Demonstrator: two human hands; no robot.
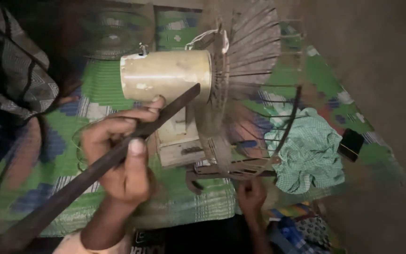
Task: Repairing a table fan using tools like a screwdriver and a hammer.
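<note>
Left hand (121,160): clenched on a long dark bar (90,174), tip at the fan motor (165,75)
Right hand (251,195): at 5 o'clock, fingers closed on the guard (259,80) rim
Cloth (308,150): at 3 o'clock, on the mat (99,80)

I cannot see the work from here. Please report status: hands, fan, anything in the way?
Left hand grips long dark blade, tip at fan motor. Right hand at wire guard bottom. Green cloth beside guard.

Cream motor housing (165,75); (green checked) cloth (306,150)

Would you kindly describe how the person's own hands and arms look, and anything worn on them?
Both hands are bare: no gloves, rings or watch visible. The left hand shows a short, pale thumbnail and a bare forearm. The right hand is dim and partly hidden; no sleeve is discernible.
</note>
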